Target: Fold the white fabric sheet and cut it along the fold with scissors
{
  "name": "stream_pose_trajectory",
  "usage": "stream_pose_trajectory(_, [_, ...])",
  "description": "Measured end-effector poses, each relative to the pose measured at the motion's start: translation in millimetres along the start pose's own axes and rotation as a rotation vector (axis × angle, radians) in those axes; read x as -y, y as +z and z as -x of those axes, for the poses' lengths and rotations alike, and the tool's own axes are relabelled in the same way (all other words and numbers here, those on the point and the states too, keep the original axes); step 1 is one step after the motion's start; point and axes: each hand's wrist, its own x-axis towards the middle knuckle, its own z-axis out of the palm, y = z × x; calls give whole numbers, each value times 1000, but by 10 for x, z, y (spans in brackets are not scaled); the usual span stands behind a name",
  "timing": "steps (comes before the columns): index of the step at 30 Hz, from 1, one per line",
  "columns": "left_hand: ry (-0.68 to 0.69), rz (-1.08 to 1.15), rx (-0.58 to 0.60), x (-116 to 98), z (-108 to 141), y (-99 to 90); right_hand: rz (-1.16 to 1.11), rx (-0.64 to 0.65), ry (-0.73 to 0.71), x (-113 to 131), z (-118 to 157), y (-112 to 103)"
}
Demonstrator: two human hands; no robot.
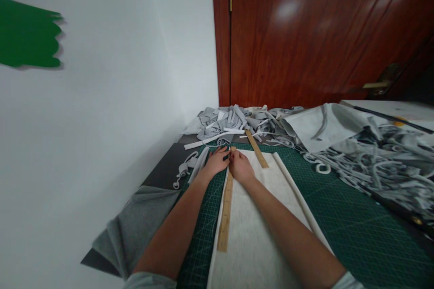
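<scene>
A long piece of off-white fabric (261,221) lies on a green cutting mat (359,230), its left edge seemingly folded in a narrow strip. Along that edge runs a wooden ruler (225,219). My left hand (218,161) rests at the far end of the edge, fingers stretched forward; a small dark patch shows by its thumb, too small to name. Right beside it, my right hand (241,167) has its fingers curled in a pinch at the fabric's edge, over the ruler's far end. The fingertips are partly hidden. A second wooden ruler (257,149) lies across the fabric's far end.
Grey fabric scraps (233,122) are heaped at the back, with more strips (389,158) piled on the right. Large dark scissors (400,210) lie at right. Folded grey cloth (139,226) sits front left, beside the white wall (118,99). A wooden door (305,31) stands behind.
</scene>
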Motion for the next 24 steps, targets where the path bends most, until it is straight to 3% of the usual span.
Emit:
stream_pose_trajectory(9, [-19, -141, 12, -61, 285, 2, -8, 36, -31, -12, -6, 2])
stream_pose_trajectory(19, [-4, -212, -16, -57, 341, 6, 82, 9, -16, 55, 71, -102])
stream_pose_trajectory(24, [-6, -227, -3, -30, 338, 4, 129, 44, -85, 61, 62, -75])
